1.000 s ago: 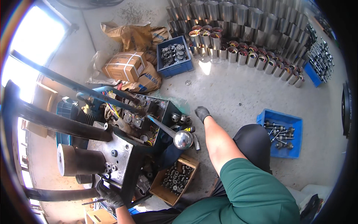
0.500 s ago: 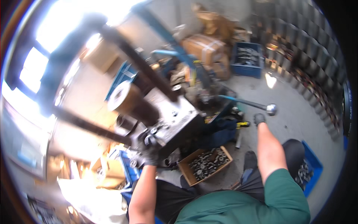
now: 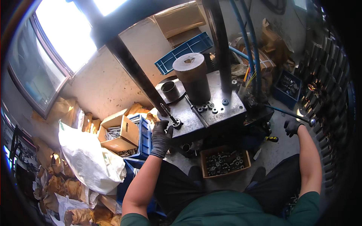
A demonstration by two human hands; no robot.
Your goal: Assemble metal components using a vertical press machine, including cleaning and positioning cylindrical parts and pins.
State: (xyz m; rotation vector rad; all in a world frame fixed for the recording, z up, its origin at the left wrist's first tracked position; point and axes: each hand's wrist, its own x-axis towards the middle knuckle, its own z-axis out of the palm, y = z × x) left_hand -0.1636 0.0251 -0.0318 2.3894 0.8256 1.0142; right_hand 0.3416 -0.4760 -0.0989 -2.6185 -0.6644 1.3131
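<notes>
My left hand (image 3: 161,140), in a dark grey glove, is at the near left corner of a steel press table (image 3: 230,109). Its thumb and fingers are apart, with nothing seen between them. Just beyond the fingertips sits a small ring-shaped part (image 3: 176,123), a thin rod (image 3: 166,109) leaning up from it. My right hand (image 3: 292,127), gloved too, hangs with curled fingers just below a blue lever (image 3: 287,112) with a rounded metal end. No gap-free contact with the lever shows. Several small rings (image 3: 215,110) lie before a thick steel cylinder (image 3: 191,77) on the table.
Between my feet is a cardboard box (image 3: 204,165) of small metal parts. Dark posts (image 3: 218,45) rise from the table. To my left stand a blue crate (image 3: 145,137), an open carton (image 3: 124,133) and a white sack (image 3: 85,158). A black-yellow tool handle (image 3: 271,139) lies right.
The view has swung left and steadied. My left hand has drawn back from among the small parts at the table's corner. My right hand stays near the lever's end.
</notes>
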